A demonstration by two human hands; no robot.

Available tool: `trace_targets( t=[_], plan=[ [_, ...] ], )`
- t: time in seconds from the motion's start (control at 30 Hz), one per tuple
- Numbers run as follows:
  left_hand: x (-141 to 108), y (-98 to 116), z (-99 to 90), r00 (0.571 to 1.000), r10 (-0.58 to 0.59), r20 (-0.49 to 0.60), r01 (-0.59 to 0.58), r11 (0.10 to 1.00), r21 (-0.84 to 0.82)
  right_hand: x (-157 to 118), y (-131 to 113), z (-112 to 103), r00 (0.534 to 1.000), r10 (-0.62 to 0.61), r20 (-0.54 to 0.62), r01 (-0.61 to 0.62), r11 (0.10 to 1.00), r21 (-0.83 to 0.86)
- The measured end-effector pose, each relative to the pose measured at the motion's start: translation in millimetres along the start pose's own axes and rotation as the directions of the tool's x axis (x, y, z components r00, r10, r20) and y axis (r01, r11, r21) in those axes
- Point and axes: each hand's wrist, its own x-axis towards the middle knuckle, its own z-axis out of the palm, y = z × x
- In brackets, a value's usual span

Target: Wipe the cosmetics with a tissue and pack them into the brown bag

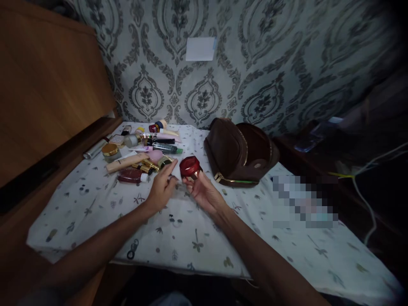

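Note:
My right hand (205, 191) grips a dark red, faceted cosmetic jar (190, 166) with a gold-toned lower part, held above the table. Just left of the jar, my left hand (162, 187) pinches a small white cloth (177, 171) between thumb and fingers; the cloth reaches toward the jar's side. Beyond my left hand lie a pink makeup sponge (155, 156), a beige tube (127, 162) and a dark red bottle with a white cap (130, 176). A brown cosmetic bag (225, 146) stands unzipped to the right of the jar.
Several more cosmetics, among them a gold-lidded jar (110, 151) and a green-capped bottle (165, 148), crowd the back left of the patterned tablecloth (178, 238). A wooden cabinet (54, 80) borders the left side. A cable (365, 204) hangs at the right; a blurred-out item lies nearby.

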Motion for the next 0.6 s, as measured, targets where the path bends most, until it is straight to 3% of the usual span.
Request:
trace_targets(
  t=[0.07, 0.13, 0.27, 0.3, 0.37, 0.47, 0.53, 0.6],
  plan=[
    [1, 3, 3.3, 0.984, -0.179, 0.028, 0.181, 0.964, -0.196, 1, 1, 0, 0.998, -0.061, -0.022, 0.059, 0.997, -0.050],
    [3, 3, 5.2, 0.950, -0.303, 0.072, 0.307, 0.866, -0.396, 1, 1, 1, 0.991, -0.124, -0.039, 0.118, 0.985, -0.129],
    [4, -1, 2.7, 0.892, -0.432, 0.138, 0.426, 0.695, -0.580, 1, -1, 2, 0.966, -0.249, -0.065, 0.219, 0.929, -0.297],
    [3, -2, 0.8, 0.889, -0.437, 0.139, 0.434, 0.702, -0.565, 1, -2, 1, 0.958, -0.279, -0.071, 0.240, 0.911, -0.335],
    [2, 0, -3.6, 0.914, -0.391, 0.110, 0.396, 0.799, -0.453, 1, -3, 0, 0.939, -0.335, -0.081, 0.276, 0.870, -0.409],
    [0, 6, -10.3, 0.980, -0.197, 0.038, 0.200, 0.965, -0.168, 2, -3, -4, 0.927, -0.368, -0.071, 0.285, 0.816, -0.503],
    [0, 9, -13.7, 0.995, -0.093, 0.023, 0.093, 0.995, -0.039, 2, -2, -6, 0.938, -0.343, -0.046, 0.270, 0.808, -0.523],
    [1, 8, -16.1, 0.996, -0.080, 0.028, 0.080, 0.997, 0.009, 1, -2, -7, 0.960, -0.280, -0.011, 0.237, 0.831, -0.503]
  ],
)
